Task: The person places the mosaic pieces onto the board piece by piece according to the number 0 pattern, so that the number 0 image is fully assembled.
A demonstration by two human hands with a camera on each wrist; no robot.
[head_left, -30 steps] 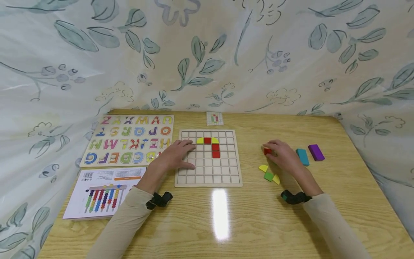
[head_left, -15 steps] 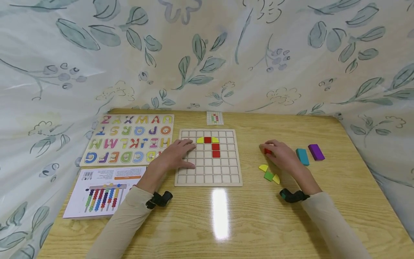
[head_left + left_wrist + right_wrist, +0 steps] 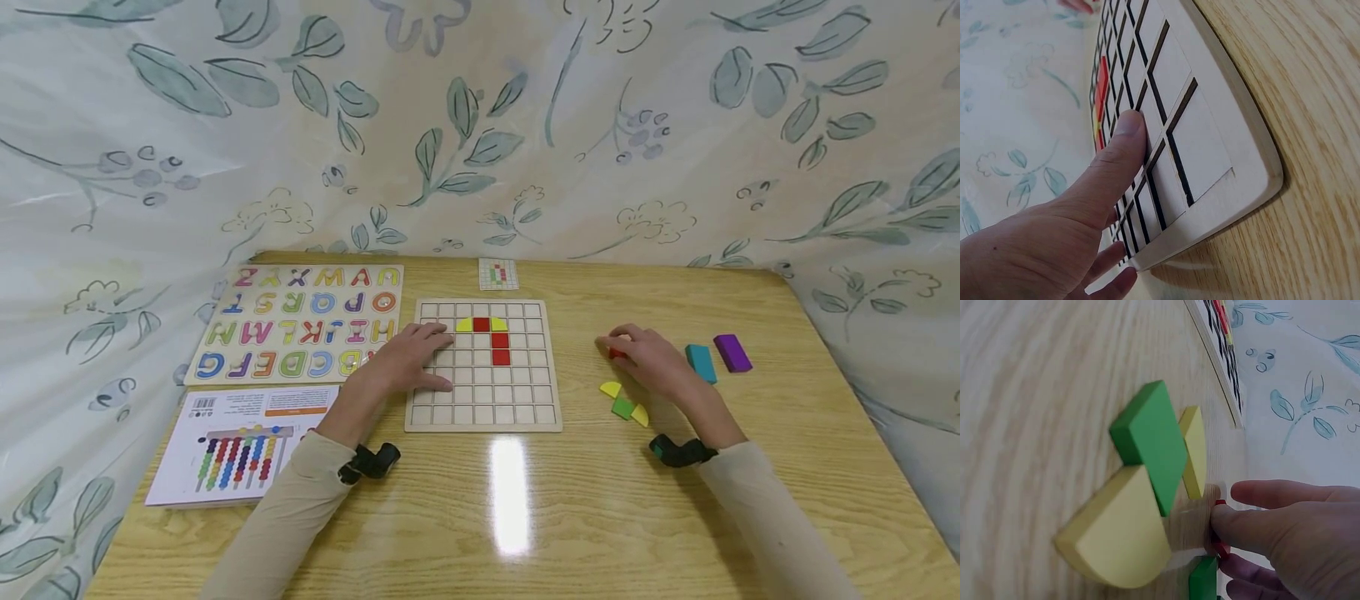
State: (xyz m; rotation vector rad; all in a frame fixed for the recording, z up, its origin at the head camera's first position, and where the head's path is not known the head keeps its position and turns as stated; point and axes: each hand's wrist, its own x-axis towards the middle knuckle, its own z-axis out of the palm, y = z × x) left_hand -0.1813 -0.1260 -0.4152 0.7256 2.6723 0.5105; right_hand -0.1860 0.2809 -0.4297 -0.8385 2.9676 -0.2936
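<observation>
My left hand rests at the left edge of a wooden grid board, its fingers relaxed and its thumb lying over the squares. Two yellow quarter-round pieces flank a red square block near the board's top, and two more red squares run down below the right one. To the right of the board, my right hand pinches a red block low over the table; the fingers partly cover it. Beside that hand lie a green block and two loose yellow quarter-rounds.
Another green block sits by the right fingers. Teal and purple blocks lie farther right. A small pattern card is behind the board. At the left are an alphabet puzzle and a box with an abacus picture.
The right hand has edged slightly left with the red block at its fingers. My left hand and the pieces on the board stay where they were.
</observation>
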